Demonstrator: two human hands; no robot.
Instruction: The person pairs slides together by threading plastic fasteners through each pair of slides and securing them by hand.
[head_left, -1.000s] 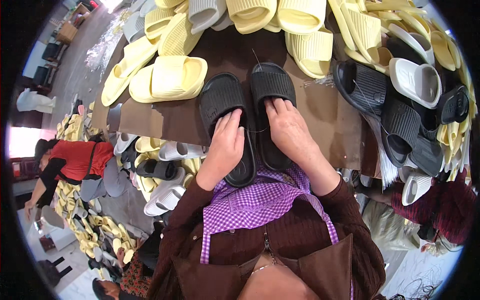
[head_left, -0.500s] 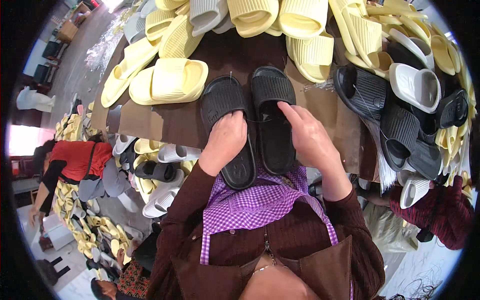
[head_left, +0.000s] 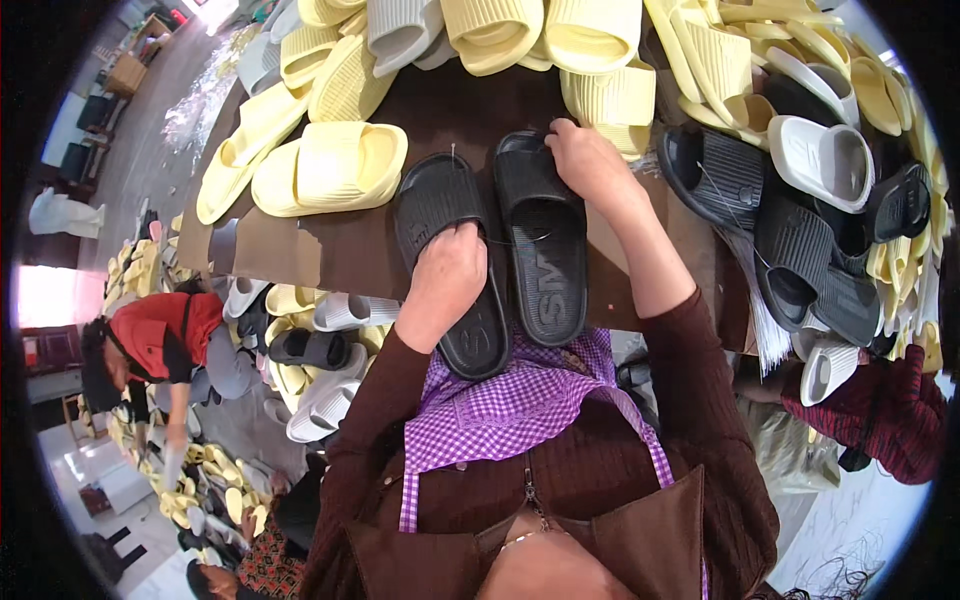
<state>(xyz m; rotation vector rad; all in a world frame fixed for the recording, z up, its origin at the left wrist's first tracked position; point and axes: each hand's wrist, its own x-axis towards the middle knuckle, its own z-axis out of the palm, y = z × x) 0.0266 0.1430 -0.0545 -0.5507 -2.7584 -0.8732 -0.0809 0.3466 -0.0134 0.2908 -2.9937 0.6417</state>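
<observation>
Lying side by side on the brown surface, toes pointing away, the left black slipper and the right black slipper took centre stage, a fine filament arcing between them. In went the left grip, fingers tucked under the left one's strap, so how tightly they closed I could not tell! Over at the far end, the right grip met the other's outer toe edge; whether it was pinching or merely touching was unclear. Both looked light, with springy soles and a pliant strap, hardly fragile; the ridged strap promised the surest hold, the smooth rim a slicker one. Closer in sat a purple checked apron; to the left, a pale yellow slipper; to the right, a white slipper.
</observation>
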